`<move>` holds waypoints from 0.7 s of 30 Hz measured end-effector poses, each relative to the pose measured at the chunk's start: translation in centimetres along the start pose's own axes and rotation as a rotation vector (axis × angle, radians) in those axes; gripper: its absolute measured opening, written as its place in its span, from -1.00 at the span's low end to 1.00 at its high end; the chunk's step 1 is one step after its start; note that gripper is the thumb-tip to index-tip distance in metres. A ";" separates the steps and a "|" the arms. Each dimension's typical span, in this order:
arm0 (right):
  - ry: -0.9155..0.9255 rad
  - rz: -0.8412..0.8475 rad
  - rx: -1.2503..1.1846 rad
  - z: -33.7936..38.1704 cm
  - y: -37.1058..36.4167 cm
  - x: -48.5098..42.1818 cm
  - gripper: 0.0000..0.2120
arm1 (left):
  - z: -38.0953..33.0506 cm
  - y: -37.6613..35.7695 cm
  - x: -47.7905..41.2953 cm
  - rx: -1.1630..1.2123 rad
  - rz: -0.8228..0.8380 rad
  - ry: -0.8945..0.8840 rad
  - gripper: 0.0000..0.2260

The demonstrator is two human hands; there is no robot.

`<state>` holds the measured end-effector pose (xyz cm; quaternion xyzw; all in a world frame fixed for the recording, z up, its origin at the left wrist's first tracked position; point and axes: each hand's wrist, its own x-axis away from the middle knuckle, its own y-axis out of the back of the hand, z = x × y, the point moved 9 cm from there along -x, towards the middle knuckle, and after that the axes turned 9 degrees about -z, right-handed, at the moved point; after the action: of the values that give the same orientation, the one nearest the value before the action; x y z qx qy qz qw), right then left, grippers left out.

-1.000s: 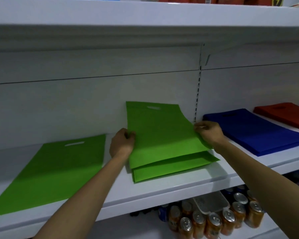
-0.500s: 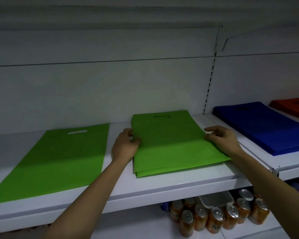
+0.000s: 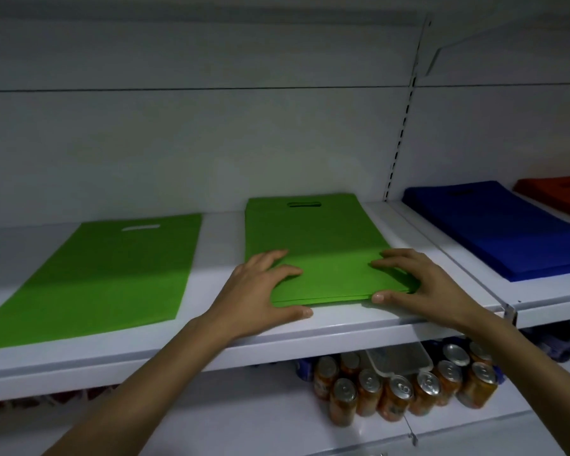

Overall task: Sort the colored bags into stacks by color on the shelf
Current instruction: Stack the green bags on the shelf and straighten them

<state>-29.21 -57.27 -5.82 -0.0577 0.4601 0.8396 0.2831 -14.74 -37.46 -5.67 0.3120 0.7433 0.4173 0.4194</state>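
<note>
Orange drink cans (image 3: 397, 406) clustered below, clear plastic container (image 3: 399, 357) among them, slotted upright (image 3: 400, 136) behind

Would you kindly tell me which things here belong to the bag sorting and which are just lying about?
Job: green stack, lone green bag, blue stack, red bags, shelf, left hand, right hand.
Lying about: drink cans, plastic container.

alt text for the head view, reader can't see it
The left hand and right hand rest flat on a green bag stack on a white shelf. A single green bag lies left of it, blue bags and red bags right, cans below.
</note>
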 end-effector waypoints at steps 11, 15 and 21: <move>0.054 -0.077 -0.029 0.3 0.4 -0.2 -0.29 | -0.1 -0.2 -0.5 0.110 -0.052 0.082 -0.27; 0.064 -0.095 0.001 0.3 0.5 0.0 -0.26 | -0.7 -0.1 -0.4 0.065 -0.054 0.048 -0.37; 0.162 -0.147 0.123 3.6 1.8 -1.4 -0.24 | -0.7 1.6 -1.1 0.045 -0.016 0.033 -0.38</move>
<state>-28.41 -55.66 -1.97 -0.1415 0.5267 0.7793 0.3086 -14.69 -37.87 -3.66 0.3086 0.7618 0.4024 0.4030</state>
